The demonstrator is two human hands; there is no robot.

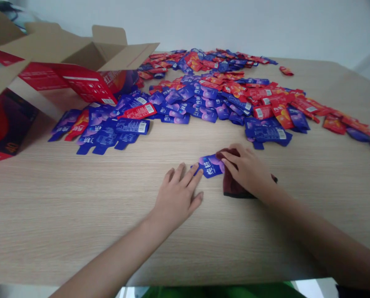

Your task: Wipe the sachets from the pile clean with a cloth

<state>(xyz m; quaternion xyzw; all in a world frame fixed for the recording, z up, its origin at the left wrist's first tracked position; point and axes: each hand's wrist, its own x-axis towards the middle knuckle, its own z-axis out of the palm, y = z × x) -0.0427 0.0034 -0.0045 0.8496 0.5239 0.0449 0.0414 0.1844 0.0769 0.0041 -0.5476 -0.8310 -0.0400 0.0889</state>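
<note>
A blue-purple sachet (212, 166) with white characters lies flat on the wooden table. My left hand (180, 194) rests at its left end, fingers stretched out, the fingertips touching that end. A dark maroon cloth (234, 188) with a black edge is bunched under my right hand (245, 167). The fingers of that hand press the cloth down onto the right end of the sachet. Part of the cloth is hidden beneath the hand and wrist.
Red and blue sachets (203, 97) lie in a long heap across the table, with a smaller blue group (104, 128) at left. An open cardboard box (88, 82) stands behind that group, and another box (8, 120) is at the left edge. A white wall (234, 25) rises behind.
</note>
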